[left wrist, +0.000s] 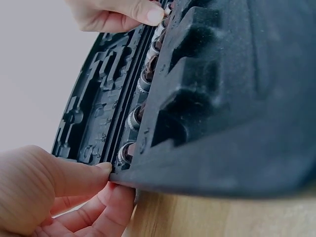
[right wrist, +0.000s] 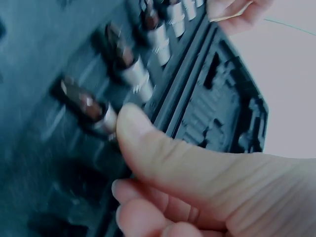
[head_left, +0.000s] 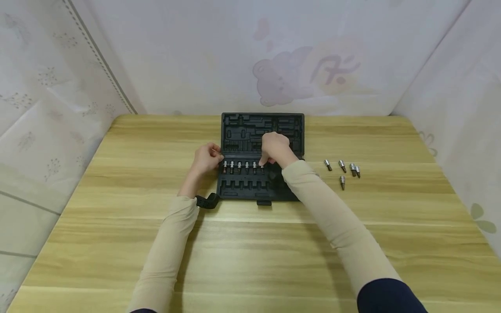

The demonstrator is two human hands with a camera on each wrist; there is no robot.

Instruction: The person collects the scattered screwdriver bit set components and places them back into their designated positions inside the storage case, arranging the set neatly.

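Note:
A black plastic tool case point(head_left: 242, 194) lies unfolded on the table, its moulded lid towards the wall. Chrome bit sockets point(head_left: 239, 165) sit side by side in its upper row of slots. My left hand point(head_left: 206, 157) pinches the left edge of the case near the hinge, thumb on top and fingers underneath, as the left wrist view shows. My right hand point(head_left: 275, 147) is over the row. In the right wrist view its thumb point(right wrist: 136, 123) rests against the chrome end of the last bit socket point(right wrist: 91, 108), with the other fingers curled below.
Several loose bit sockets point(head_left: 342, 182) lie on the wooden table point(head_left: 250, 256) to the right of the case. A latch tab point(head_left: 264, 203) sticks out from the case's front edge. The lower row of slots point(head_left: 244, 186) shows no bits. Patterned cloth point(head_left: 195, 56) hangs behind the table.

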